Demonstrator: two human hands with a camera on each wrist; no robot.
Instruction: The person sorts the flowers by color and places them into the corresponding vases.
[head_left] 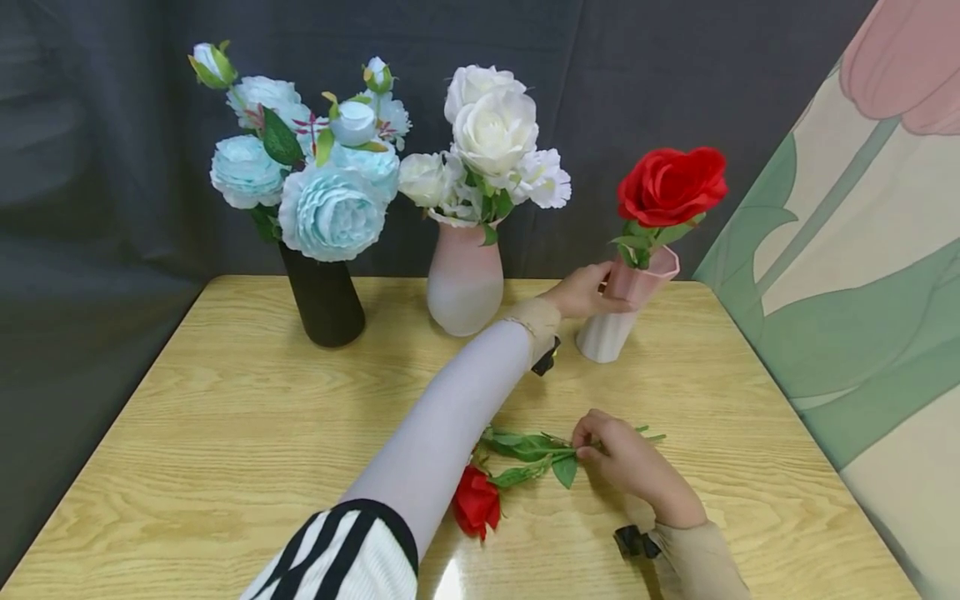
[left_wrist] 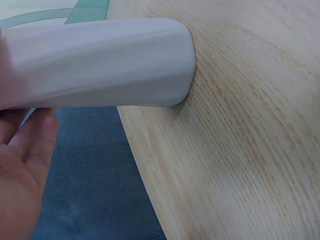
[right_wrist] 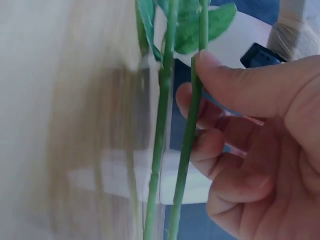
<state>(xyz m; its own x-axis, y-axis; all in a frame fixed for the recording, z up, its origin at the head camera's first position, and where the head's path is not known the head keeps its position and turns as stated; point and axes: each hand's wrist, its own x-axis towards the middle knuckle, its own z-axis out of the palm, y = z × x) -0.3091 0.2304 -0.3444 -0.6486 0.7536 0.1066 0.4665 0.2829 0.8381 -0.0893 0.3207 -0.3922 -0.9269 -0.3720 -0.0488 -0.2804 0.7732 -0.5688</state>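
A pink-and-white faceted vase [head_left: 637,287] with a red rose [head_left: 672,187] in it stands at the right rear, leaning slightly to the right in the head view. My left hand [head_left: 585,292] grips its upper part from the left side; the left wrist view has the vase's pale lower body [left_wrist: 110,65] with its base at the table. On the table in front lies another red rose [head_left: 477,502], partly hidden by my left forearm. My right hand [head_left: 626,458] pinches a green stem [right_wrist: 189,130] between thumb and fingers. A second stem [right_wrist: 159,130] runs beside it.
A black vase [head_left: 322,300] of pale blue flowers stands at the back left. Between it and the held vase is a pink-to-white vase [head_left: 465,275] with white flowers. Behind the wooden table [head_left: 225,433] hangs a dark cloth [head_left: 120,150]; a tulip-patterned panel [head_left: 885,275] is at right.
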